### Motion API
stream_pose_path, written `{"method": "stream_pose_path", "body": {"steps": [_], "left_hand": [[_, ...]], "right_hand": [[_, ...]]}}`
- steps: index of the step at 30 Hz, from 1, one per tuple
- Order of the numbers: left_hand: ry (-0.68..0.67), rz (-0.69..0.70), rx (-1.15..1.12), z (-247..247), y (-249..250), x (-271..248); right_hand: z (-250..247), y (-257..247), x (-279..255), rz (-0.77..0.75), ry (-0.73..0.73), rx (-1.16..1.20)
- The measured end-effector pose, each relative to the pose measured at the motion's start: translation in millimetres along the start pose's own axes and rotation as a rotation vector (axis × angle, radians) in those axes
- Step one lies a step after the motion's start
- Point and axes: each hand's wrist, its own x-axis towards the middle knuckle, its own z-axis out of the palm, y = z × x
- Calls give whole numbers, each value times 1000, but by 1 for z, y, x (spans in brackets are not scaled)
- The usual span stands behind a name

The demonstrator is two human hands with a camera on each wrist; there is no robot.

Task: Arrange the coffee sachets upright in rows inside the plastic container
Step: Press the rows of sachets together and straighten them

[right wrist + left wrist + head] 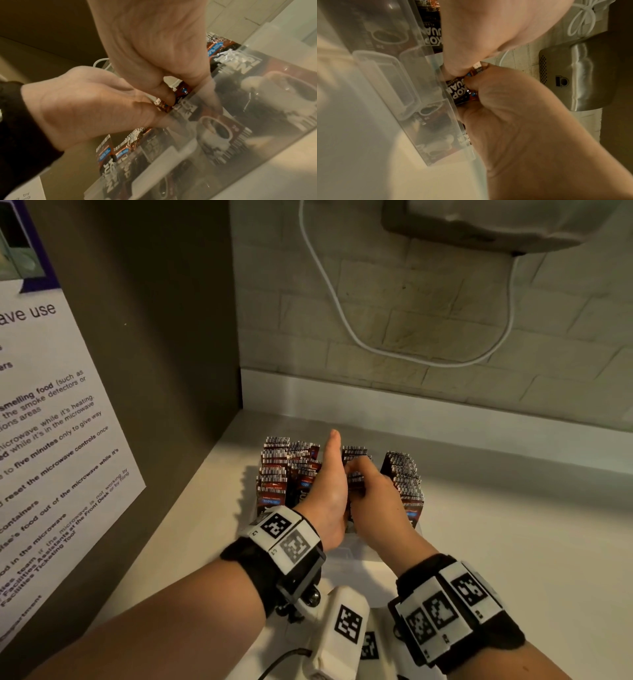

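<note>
A: both hands in the plastic container [257,44], lower centre of the head view; right hand [373,494] pinching coffee sachets [354,474]?

B: yep; left hand [329,484] looks flat-fingered, bracing the row; I'd keep them vertical, slide snug.

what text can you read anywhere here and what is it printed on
"ave use", "smelling food (such as", "the smoke detectors or", "five minutes", "reset the microwave controls once": cut-off lines on the wall notice.
"100%": blue label on the coffee sachets in the plastic container.
Brand on the sachets: big white letters, partly hidden; cannot be read whole.
Wrist bands: square codes, tiny marks too small to read.
</note>
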Motion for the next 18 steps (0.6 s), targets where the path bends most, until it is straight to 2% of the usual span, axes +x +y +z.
{"method": "stream_pose_path", "body": {"steps": [5,10,18], "left_hand": [[8,54,10,3,-1,0],[-32,11,71,4,0,-1],[-49,26,94,2,-5,8]], "right_hand": [[-4,0,-6,5,-1,94],[-5,-6,-2,39,-47,34],[-3,0,4,57,53,9]]}}
